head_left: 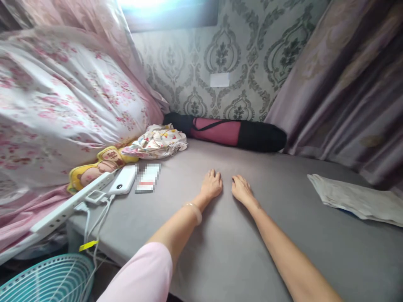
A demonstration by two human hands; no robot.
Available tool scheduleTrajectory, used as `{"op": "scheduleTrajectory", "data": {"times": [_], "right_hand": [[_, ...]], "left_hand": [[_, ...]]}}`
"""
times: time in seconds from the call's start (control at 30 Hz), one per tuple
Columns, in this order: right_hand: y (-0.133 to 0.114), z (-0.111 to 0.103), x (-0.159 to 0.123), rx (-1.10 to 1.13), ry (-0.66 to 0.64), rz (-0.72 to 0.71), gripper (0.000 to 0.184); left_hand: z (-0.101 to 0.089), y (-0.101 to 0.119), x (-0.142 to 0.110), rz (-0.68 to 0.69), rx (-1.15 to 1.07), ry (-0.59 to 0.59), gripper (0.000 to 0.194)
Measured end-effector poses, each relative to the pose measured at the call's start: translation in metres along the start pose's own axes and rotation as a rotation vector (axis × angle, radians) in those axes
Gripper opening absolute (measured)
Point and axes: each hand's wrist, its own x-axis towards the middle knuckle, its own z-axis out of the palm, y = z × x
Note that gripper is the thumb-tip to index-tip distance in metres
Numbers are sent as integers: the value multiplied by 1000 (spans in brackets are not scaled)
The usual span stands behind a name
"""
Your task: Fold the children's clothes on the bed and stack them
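My left hand and my right hand lie palm down, side by side, on the grey sheet of a mattress. The fingers of both are stretched flat and hold nothing. A pale bangle sits on my left wrist, and a pink sleeve covers my upper left arm. A small gap separates the two hands.
A white power bank and a blurred card lie left of my hands, beside a power strip. A crumpled cloth, yellow soft toy, floral bedding, a pink-and-black bag, folded cloth and fan surround them.
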Motion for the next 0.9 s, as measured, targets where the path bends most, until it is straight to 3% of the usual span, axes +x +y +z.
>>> {"op": "scheduleTrajectory", "data": {"times": [0.13, 0.33, 0.53, 0.7, 0.9], "right_hand": [[-13, 13, -6, -21, 39, -1, 47], [-11, 24, -11, -18, 103, 5, 48], [-9, 25, -10, 14, 124, 10, 47], [-8, 27, -9, 37, 138, 0, 47], [-7, 29, -10, 59, 126, 5, 48]], "left_hand": [[3, -1, 0, -11, 20, 11, 39], [3, -9, 5, 50, -14, -9, 37], [-20, -55, 17, 118, -119, -101, 24], [-46, -114, 19, -109, -111, -71, 26], [-98, -173, 17, -463, 43, 190, 37]]}}
